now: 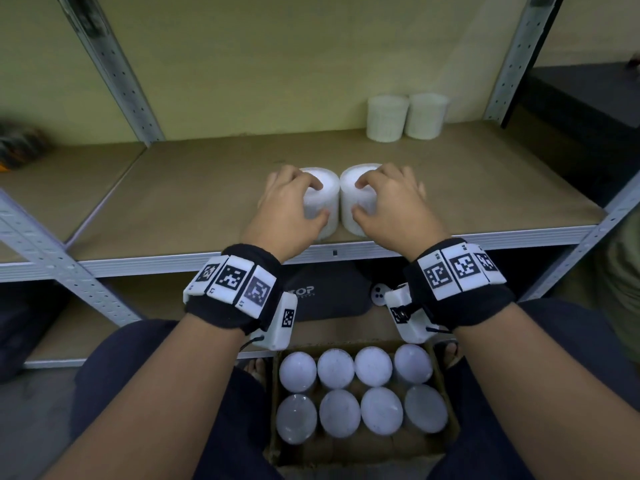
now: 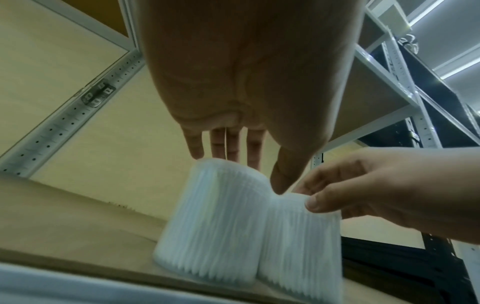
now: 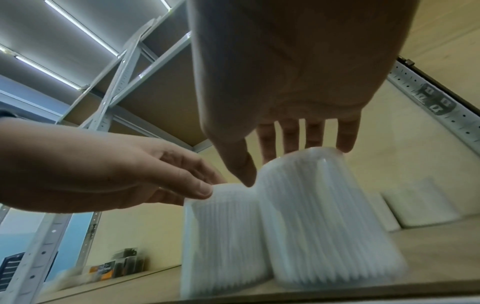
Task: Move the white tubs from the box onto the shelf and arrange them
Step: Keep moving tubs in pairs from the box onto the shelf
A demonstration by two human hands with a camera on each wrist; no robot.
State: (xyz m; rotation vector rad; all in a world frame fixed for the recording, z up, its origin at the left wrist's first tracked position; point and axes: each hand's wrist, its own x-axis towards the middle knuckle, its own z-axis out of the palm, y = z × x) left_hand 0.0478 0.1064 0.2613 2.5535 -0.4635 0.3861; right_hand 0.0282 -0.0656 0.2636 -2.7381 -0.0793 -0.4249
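Observation:
Two ribbed white tubs stand side by side and touching near the front edge of the brown shelf board (image 1: pixel 173 202). My left hand (image 1: pixel 313 200) grips the left tub (image 1: pixel 332 199) from above, thumb on the near side and fingers over the far rim. My right hand (image 1: pixel 360 199) grips the right tub (image 1: pixel 348 195) the same way. The left wrist view shows the left hand (image 2: pixel 239 170) over the left tub (image 2: pixel 207 226). The right wrist view shows the right hand (image 3: pixel 296 162) over the right tub (image 3: pixel 324 216). A cardboard box (image 1: pixel 273 445) on the floor holds several more tubs (image 1: pixel 360 393).
Two other white tubs (image 1: pixel 386 119) (image 1: pixel 427 116) stand at the back right of the shelf. Grey perforated uprights (image 1: pixel 114 71) (image 1: pixel 512 57) frame the bay. Dark items (image 1: pixel 329 296) lie on the lower shelf. Small packages (image 1: pixel 17 147) sit in the bay to the left.

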